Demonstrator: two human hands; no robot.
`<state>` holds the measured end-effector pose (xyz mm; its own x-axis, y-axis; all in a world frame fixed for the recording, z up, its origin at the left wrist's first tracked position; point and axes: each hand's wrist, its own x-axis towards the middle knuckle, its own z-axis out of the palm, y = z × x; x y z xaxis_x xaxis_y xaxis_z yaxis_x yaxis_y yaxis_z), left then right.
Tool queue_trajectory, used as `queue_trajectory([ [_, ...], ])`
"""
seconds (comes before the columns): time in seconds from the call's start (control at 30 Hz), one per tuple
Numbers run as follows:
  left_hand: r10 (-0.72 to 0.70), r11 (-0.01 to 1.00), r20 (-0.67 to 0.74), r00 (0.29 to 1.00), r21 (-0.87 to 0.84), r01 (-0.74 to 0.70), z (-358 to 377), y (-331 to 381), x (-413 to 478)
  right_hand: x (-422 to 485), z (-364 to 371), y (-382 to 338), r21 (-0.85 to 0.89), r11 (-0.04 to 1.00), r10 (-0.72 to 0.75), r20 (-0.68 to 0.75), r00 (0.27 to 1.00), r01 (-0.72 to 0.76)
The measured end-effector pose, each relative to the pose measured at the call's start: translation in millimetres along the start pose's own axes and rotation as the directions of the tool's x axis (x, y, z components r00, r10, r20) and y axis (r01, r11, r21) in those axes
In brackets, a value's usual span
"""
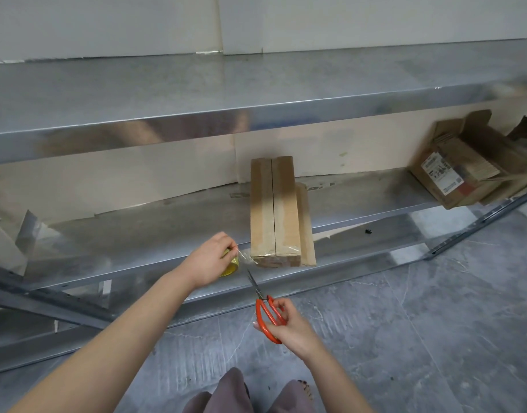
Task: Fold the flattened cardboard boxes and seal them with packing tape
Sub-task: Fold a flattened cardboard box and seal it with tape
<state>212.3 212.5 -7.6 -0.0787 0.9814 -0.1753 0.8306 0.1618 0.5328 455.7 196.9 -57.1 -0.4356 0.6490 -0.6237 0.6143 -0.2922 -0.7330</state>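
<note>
Metal shelf [137, 234]: spans mid-frame.
Cardboard box [274, 210]: folded, centre frame, on the shelf, top seam taped.
Left hand [210, 259]: just left of the box's near end, fingers curled round the tape roll [231, 268]; a strand runs to the box.
Right hand [289, 323]: lower centre, fingers gripping the orange scissors [266, 314], blades pointing up toward the strand.

Your left hand [210, 259] covers most of the yellowish roll of clear packing tape [231, 269]; only its lower rim shows. Your right hand [289, 323] hides part of the orange-handled steel scissors [260, 302]. The white printed label [441, 174] on the open brown cardboard carton [419, 168] is too small to read.
</note>
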Motion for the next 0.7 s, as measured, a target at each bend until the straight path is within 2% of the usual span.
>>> queue_trajectory([
  [0.13, -0.005, 1.000, 0.009, 1.000, 0.004, 0.005, 2.9, -4.2, -0.8, -5.2, -16.7, 10.8, -0.339, 0.939, -0.119, -0.159, 0.980, 0.059],
  [0.2, -0.020, 1.000, 0.020, 1.000, 0.016, 0.019, 4.7, -6.6, -1.6, -8.6, -36.1, 19.9, -0.432, 0.900, -0.170, -0.234, 0.957, 0.054],
  [0.37, -0.066, 0.998, 0.017, 0.998, 0.019, 0.065, 8.7, -9.4, -1.5, -10.1, -101.9, 63.4, -0.278, 0.961, -0.122, -0.428, 0.895, -0.002],
  [0.47, -0.109, 0.994, 0.001, 0.994, -0.004, 0.109, 10.8, -10.4, 2.1, -0.7, -136.0, 71.9, -0.305, 0.952, -0.159, -0.529, 0.834, -0.012],
  [0.6, -0.127, 0.992, -0.047, 0.991, -0.030, 0.126, 12.8, -4.1, 5.5, 33.5, -164.8, 45.6, -0.346, 0.938, -0.247, -0.625, 0.741, 0.021],
  [0.7, -0.137, 0.990, -0.100, 0.986, -0.031, 0.134, 14.7, 2.5, 6.9, 71.1, -179.2, 20.6, -0.422, 0.907, -0.285, -0.602, 0.746, 0.006],
])
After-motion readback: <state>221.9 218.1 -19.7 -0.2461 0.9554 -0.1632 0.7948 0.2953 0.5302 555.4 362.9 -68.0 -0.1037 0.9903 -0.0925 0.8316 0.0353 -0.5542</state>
